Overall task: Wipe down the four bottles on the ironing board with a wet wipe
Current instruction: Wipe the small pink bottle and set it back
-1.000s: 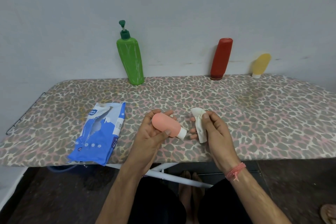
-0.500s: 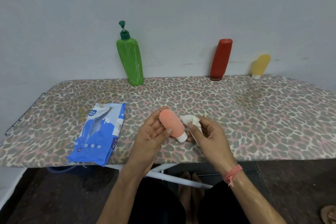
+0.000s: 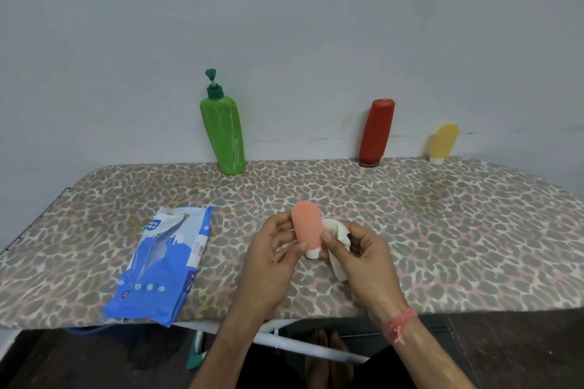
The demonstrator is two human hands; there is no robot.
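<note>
A small orange bottle (image 3: 305, 227) with a white cap pointing toward me is held above the leopard-print ironing board (image 3: 442, 230). My left hand (image 3: 271, 257) grips it from the left. My right hand (image 3: 363, 254) holds a white wet wipe (image 3: 338, 241) against the bottle's right side, thumb on the bottle. At the back, against the wall, stand a green pump bottle (image 3: 224, 133), a red bottle (image 3: 376, 133) and a small yellow bottle (image 3: 443, 144), the last two cap down.
A blue wet-wipe pack (image 3: 164, 265), torn open, lies on the board to the left of my hands. The grey wall runs directly behind the board. The board's white legs (image 3: 309, 346) and my feet show below the front edge.
The orange bottle has turned from lying sideways to nearly upright with the cap toward me. My right hand has brought the wipe in against its side.
</note>
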